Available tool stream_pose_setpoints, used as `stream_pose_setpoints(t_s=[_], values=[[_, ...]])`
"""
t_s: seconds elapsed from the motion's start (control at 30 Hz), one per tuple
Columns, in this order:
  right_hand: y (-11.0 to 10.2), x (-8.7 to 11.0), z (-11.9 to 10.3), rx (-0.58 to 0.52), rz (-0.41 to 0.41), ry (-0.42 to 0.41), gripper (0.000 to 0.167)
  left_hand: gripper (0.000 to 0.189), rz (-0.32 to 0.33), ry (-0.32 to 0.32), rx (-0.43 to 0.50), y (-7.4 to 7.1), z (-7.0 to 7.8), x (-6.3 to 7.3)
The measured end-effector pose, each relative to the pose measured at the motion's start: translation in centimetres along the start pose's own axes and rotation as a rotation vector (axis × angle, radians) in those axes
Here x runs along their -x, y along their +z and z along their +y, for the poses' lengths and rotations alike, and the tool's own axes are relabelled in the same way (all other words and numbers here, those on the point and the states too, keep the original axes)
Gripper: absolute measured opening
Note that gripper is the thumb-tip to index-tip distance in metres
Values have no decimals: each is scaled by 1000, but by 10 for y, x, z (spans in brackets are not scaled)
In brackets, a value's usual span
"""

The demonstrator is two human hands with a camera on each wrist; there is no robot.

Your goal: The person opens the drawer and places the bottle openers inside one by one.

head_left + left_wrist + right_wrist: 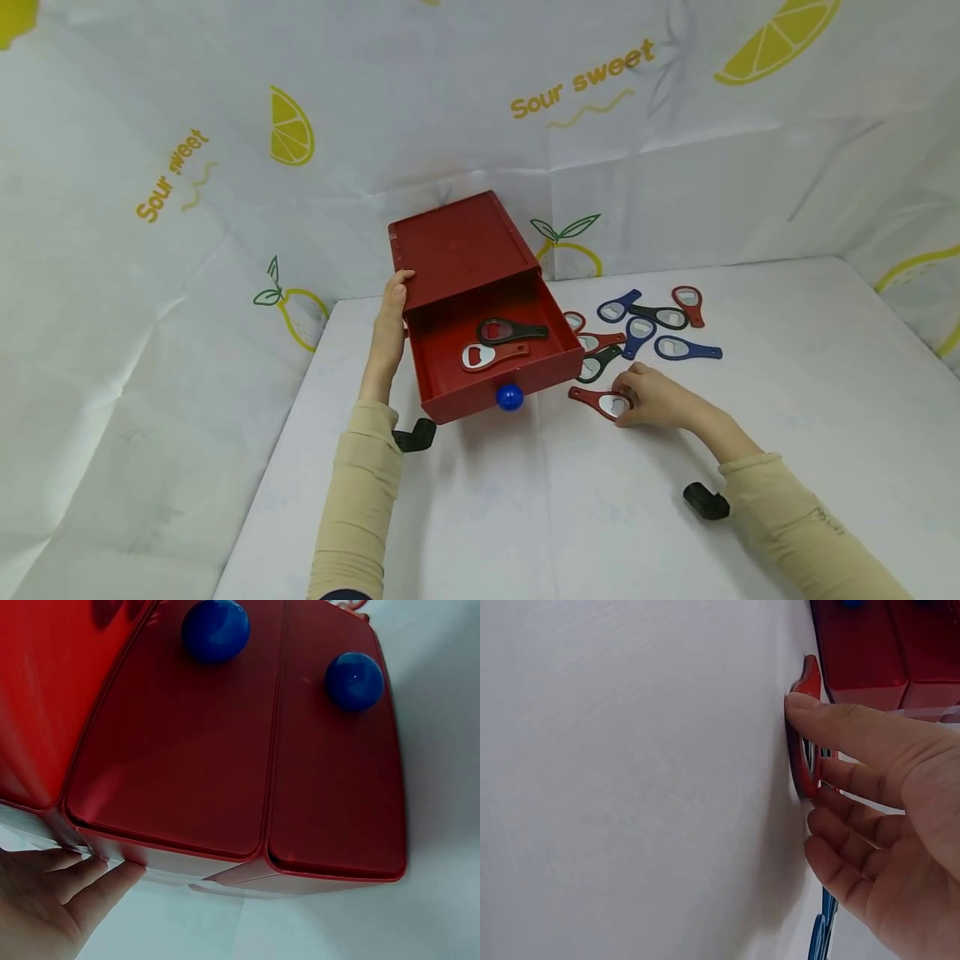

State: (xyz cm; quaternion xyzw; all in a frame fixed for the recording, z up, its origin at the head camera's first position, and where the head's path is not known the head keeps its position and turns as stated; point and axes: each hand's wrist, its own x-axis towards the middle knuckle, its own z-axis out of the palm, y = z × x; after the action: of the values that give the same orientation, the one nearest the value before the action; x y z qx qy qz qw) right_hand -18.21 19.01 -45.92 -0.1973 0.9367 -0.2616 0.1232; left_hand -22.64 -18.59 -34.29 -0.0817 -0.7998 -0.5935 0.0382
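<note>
A red drawer box (465, 246) stands on the table with its top drawer (450, 379) pulled out. Inside that drawer lie a black bottle opener (534, 332) and a red bottle opener with a pale head (510, 351). My left hand (386, 329) rests against the box's left side, its fingers fairly straight in the left wrist view. To the right of the drawer, my right hand (656, 398) pinches a red bottle opener (802, 765) by its round end between thumb and fingers, at the tabletop. Several blue, red and dark bottle openers (686, 348) lie just beyond that hand.
Two blue knobs (216, 630) show on the box's drawer fronts in the left wrist view. White cloth (450, 100) printed with lemons hangs behind and beside the white tabletop (495, 517). Black wrist-camera mounts (707, 502) stick out near both sleeves.
</note>
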Motion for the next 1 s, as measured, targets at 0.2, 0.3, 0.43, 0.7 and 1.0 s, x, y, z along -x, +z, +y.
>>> stream_pose_setpoints(t_s=[0.2, 0.3, 0.43, 0.7, 1.0], values=[[-2, 1, -2, 44, 4, -8, 41, 41, 0, 12, 3, 0, -1, -1], [-5, 3, -1, 40, -7, -8, 41, 41, -2, 15, 1, -1, -2, -2], [-13, 8, -3, 29, 1, -18, 41, 41, -7, 21, 11, -1, -2, -1], [-42, 21, -9, 23, 56, -6, 42, 41, -5, 26, 3, 0, -1, -1], [-83, 31, -25, 79, 222, -12, 42, 41, -5, 20, 6, 0, 0, 0]])
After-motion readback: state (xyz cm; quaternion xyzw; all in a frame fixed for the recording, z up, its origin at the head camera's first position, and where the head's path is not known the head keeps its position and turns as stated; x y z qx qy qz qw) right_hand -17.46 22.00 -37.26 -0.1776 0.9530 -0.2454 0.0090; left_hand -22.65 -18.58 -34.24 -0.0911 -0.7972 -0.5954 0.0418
